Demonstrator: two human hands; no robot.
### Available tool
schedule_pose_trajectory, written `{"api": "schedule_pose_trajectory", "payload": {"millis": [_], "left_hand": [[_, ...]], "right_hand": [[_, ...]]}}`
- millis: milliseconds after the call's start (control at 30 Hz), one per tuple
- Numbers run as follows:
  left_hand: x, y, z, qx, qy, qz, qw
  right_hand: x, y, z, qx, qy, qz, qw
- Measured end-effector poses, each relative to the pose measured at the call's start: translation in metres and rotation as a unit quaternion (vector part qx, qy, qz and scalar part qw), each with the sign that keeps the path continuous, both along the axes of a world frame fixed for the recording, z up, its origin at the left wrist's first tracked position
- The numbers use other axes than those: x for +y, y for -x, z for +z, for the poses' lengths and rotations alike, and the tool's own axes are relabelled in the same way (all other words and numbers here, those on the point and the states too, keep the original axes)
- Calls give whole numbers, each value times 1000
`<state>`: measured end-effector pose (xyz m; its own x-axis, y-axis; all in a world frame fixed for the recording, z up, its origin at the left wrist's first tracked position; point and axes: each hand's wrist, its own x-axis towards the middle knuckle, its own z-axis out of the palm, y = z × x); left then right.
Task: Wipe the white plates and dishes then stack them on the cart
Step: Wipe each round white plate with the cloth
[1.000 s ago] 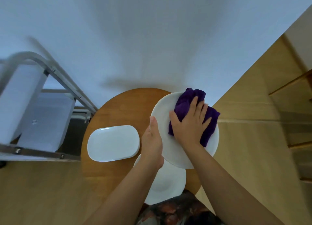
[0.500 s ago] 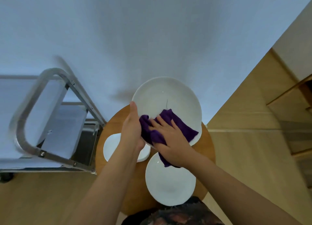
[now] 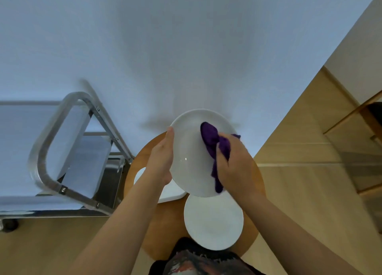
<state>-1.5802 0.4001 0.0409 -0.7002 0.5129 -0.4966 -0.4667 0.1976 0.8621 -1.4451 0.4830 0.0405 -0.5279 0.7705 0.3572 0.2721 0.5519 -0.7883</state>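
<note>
- I have the white plate [image 3: 192, 157] lifted and tilted above the round bench [image 3: 165, 223], my left hand [image 3: 161, 161] cupping its left rim, fingers straight along the edge.
- My right hand [image 3: 233, 167] is bunched on the purple cloth [image 3: 215, 148], pressing it onto the plate's face.
- I judge it glazed ceramic: stiff, fairly heavy, slick, breakable (the rim is the sensible hold).
- Another round plate [image 3: 214, 221] and an oblong dish [image 3: 171, 190] lie on the bench below.
- The cart [image 3: 68, 142] stands just left of the bench.
</note>
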Motion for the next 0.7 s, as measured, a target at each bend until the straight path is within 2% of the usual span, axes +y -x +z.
{"api": "schedule_pose_trajectory", "payload": {"millis": [67,133,167,300,400,433,467,533,600,700], "left_hand": [[0,-3,2,-28,-15,-20,999],[0,-6,5,-48,-11,-44,998],[0,-6,6,-52,-7,-54,997],[-5,-6,7,-77,-24,-87,993],[-6,-8,11,-51,-41,-91,994],[-7,-8,12,-33,-43,-81,995],[-7,-8,14,-20,-44,-65,997],[-9,-4,18,-15,-47,-21,999],[-8,1,20,-28,-51,29,998],[-3,2,24,-25,-49,70,996]], "right_hand": [[-18,6,-1,-32,-41,104,993],[-26,7,-11,-136,-116,237,955],[-19,6,-15,-170,-170,272,932],[33,12,-6,-231,-338,316,856],[61,15,4,-251,-428,318,808],[67,14,6,-253,-436,298,811],[70,12,7,-255,-421,268,828],[67,6,7,-264,-342,197,880],[51,1,-1,-281,-252,137,916],[14,-3,-15,-318,-136,120,931]]}}
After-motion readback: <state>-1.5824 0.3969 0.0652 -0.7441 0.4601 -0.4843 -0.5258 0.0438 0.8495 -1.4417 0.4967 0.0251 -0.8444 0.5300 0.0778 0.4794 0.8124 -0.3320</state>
